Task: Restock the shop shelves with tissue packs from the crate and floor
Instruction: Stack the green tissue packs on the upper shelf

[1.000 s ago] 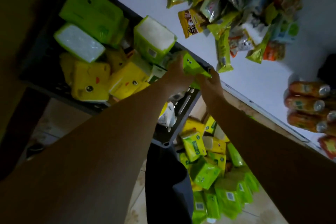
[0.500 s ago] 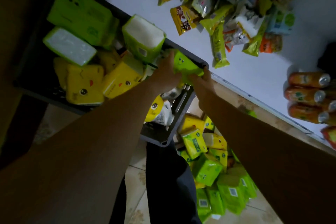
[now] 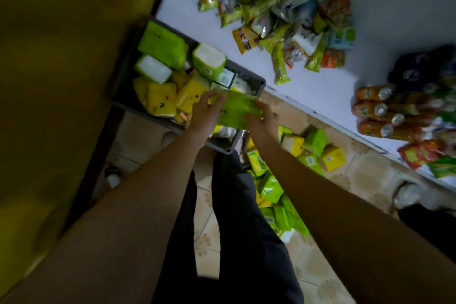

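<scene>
Green tissue pack [image 3: 237, 113] in both hands [image 3: 205, 116] [image 3: 264, 121]

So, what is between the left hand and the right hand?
A green tissue pack, held at its ends by the left hand and right hand, in the head view.

Small shop. Snack packets [image 3: 278, 20] heaped on a far white shelf [image 3: 320, 81], bottled drinks [image 3: 372, 108] right. Tissue packs [image 3: 315, 142] littering the near floor [image 3: 320, 266].

Both bare arms stretch forward; the left hand [image 3: 204, 116] and right hand [image 3: 265, 119] sit close together, fingers curled round opposite ends of one green pack [image 3: 237, 112].
</scene>
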